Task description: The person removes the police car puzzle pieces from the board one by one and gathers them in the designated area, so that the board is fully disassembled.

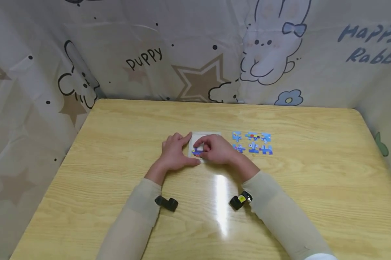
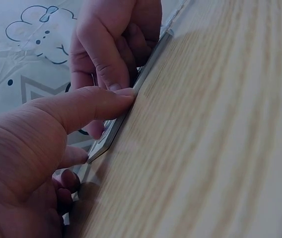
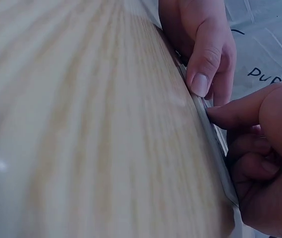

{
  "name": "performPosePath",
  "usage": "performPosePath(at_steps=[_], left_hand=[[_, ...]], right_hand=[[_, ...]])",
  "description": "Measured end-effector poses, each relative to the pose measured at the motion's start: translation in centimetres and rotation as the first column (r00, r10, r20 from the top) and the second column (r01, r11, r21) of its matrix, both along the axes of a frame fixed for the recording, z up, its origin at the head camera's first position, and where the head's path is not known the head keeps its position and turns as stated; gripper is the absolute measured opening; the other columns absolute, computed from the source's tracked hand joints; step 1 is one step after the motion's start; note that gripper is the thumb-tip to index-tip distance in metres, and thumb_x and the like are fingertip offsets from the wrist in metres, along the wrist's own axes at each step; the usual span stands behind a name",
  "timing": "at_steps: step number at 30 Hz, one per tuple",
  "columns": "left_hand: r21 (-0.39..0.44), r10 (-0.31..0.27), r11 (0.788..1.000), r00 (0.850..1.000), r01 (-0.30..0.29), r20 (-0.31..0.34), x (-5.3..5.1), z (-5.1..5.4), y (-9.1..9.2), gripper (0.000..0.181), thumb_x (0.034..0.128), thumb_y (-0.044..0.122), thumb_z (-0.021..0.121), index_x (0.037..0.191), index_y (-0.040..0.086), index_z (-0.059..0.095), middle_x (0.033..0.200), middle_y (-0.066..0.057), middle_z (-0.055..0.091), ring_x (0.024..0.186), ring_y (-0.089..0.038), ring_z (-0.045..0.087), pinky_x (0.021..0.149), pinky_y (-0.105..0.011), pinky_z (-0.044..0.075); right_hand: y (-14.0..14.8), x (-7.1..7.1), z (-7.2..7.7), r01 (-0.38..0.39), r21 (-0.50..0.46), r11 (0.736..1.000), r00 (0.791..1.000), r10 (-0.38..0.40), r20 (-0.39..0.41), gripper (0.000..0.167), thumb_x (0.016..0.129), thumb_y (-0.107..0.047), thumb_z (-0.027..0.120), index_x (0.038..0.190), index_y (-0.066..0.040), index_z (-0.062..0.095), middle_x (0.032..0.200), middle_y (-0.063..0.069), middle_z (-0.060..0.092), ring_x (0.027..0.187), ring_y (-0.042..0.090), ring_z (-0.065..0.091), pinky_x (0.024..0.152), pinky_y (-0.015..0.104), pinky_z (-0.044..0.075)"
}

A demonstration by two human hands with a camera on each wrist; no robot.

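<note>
A shallow white puzzle tray lies on the table in front of the person. The left hand holds it from the left side, thumb on the near rim and index finger at the far left corner. Inside the tray, the right hand has its thumb and index finger at a blue jigsaw piece near the left wall; its other fingers are curled. Both wrist views show the hands close together at the tray rim. The right hand covers much of the tray's inside.
Several loose blue jigsaw pieces lie in two rows to the right of the tray. The wooden table reaches back to a printed cloth. Each forearm wears a small black camera.
</note>
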State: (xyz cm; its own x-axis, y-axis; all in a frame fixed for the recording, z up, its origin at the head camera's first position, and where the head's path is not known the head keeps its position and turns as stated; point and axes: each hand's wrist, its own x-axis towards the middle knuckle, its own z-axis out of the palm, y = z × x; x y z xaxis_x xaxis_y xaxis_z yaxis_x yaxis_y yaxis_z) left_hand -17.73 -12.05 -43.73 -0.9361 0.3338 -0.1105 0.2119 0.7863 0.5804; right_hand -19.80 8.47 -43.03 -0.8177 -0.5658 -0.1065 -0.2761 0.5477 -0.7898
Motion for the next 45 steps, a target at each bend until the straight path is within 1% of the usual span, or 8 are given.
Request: performPosePath(at_steps=[10, 14, 19, 24, 28, 32, 38, 45], left_hand=[[0.004, 0.012, 1.0, 1.0, -0.012, -0.014, 0.21, -0.23, -0.19, 0.107, 0.0692, 0.054, 0.086, 0.155, 0.012, 0.037, 0.11, -0.005, 0.044, 0.102, -0.025, 0.039, 0.088, -0.044, 0.024], [0.009, 0.004, 1.0, 1.0, -0.004, -0.021, 0.07, -0.38, -0.17, 0.107, 0.0698, 0.054, 0.086, 0.155, 0.012, 0.037, 0.11, -0.004, 0.044, 0.101, -0.024, 0.038, 0.088, -0.044, 0.024], [0.011, -0.006, 1.0, 0.999, 0.006, -0.036, -0.11, -0.4, 0.06, 0.107, 0.0696, 0.054, 0.086, 0.155, 0.011, 0.037, 0.109, -0.004, 0.045, 0.1, -0.025, 0.039, 0.087, -0.044, 0.024], [0.014, 0.003, 1.0, 0.999, -0.002, -0.032, -0.18, -0.4, 0.06, 0.108, 0.0688, 0.053, 0.087, 0.155, 0.012, 0.037, 0.11, -0.004, 0.045, 0.101, -0.024, 0.039, 0.087, -0.044, 0.024], [0.012, -0.009, 1.0, 1.0, 0.009, -0.025, -0.25, -0.49, 0.04, 0.108, 0.0696, 0.056, 0.086, 0.155, 0.012, 0.036, 0.111, -0.004, 0.045, 0.102, -0.024, 0.039, 0.087, -0.044, 0.024], [0.002, 0.011, 1.0, 1.0, -0.01, -0.024, -0.35, -0.32, -0.23, 0.108, 0.0696, 0.056, 0.086, 0.155, 0.013, 0.036, 0.11, -0.004, 0.044, 0.101, -0.024, 0.038, 0.087, -0.044, 0.024], [0.002, 0.002, 1.0, 1.0, -0.001, -0.03, -0.53, -0.04, -0.27, 0.108, 0.0697, 0.055, 0.086, 0.155, 0.013, 0.036, 0.113, -0.006, 0.045, 0.104, -0.025, 0.039, 0.09, -0.045, 0.024], [-0.006, -0.003, 1.0, 1.0, 0.002, -0.019, -0.09, -0.33, -0.16, 0.106, 0.0705, 0.056, 0.085, 0.155, 0.014, 0.036, 0.11, -0.004, 0.044, 0.102, -0.024, 0.038, 0.087, -0.043, 0.024]], right_hand=[[-0.26, -0.08, 0.18, -0.034, 0.025, 0.999, 0.999, 0.034, 0.019, 0.023, 0.086, -0.005, 0.074, 0.108, -0.011, 0.069, 0.063, -0.002, 0.048, 0.058, 0.013, 0.043, 0.066, 0.032, 0.038], [-0.35, 0.05, 0.28, -0.003, 0.028, 1.0, 1.0, 0.003, 0.017, 0.023, 0.085, -0.003, 0.075, 0.106, -0.011, 0.069, 0.065, -0.003, 0.048, 0.06, 0.013, 0.043, 0.07, 0.032, 0.038], [-0.23, 0.21, 0.48, 0.045, -0.015, 0.999, 0.999, -0.044, 0.028, 0.023, 0.082, 0.0, 0.077, 0.101, -0.01, 0.067, 0.063, -0.003, 0.044, 0.059, 0.013, 0.042, 0.07, 0.032, 0.038], [-0.13, 0.09, 0.17, 0.041, -0.044, 0.998, 0.999, -0.04, 0.026, 0.023, 0.083, 0.0, 0.076, 0.1, -0.01, 0.067, 0.062, -0.004, 0.043, 0.058, 0.012, 0.041, 0.069, 0.031, 0.037], [0.04, 0.1, 0.02, 0.033, -0.075, 0.997, 0.999, -0.03, 0.034, 0.022, 0.084, 0.0, 0.077, 0.101, -0.009, 0.066, 0.062, -0.004, 0.042, 0.059, 0.012, 0.041, 0.073, 0.032, 0.038], [-0.21, -0.14, 0.01, 0.022, -0.098, 0.995, 0.999, -0.017, 0.048, 0.022, 0.086, -0.001, 0.076, 0.103, -0.008, 0.066, 0.063, -0.003, 0.043, 0.059, 0.013, 0.041, 0.077, 0.032, 0.038], [-0.36, -0.35, 0.2, 0.059, -0.067, 0.996, 0.995, -0.053, 0.082, 0.021, 0.087, -0.001, 0.074, 0.107, -0.007, 0.068, 0.065, -0.001, 0.046, 0.059, 0.013, 0.042, 0.071, 0.031, 0.038], [0.06, 0.08, -0.12, 0.052, -0.094, 0.994, 0.994, -0.043, 0.097, 0.026, 0.084, -0.004, 0.076, 0.109, -0.006, 0.069, 0.063, 0.0, 0.045, 0.057, 0.014, 0.041, 0.066, 0.032, 0.037]])
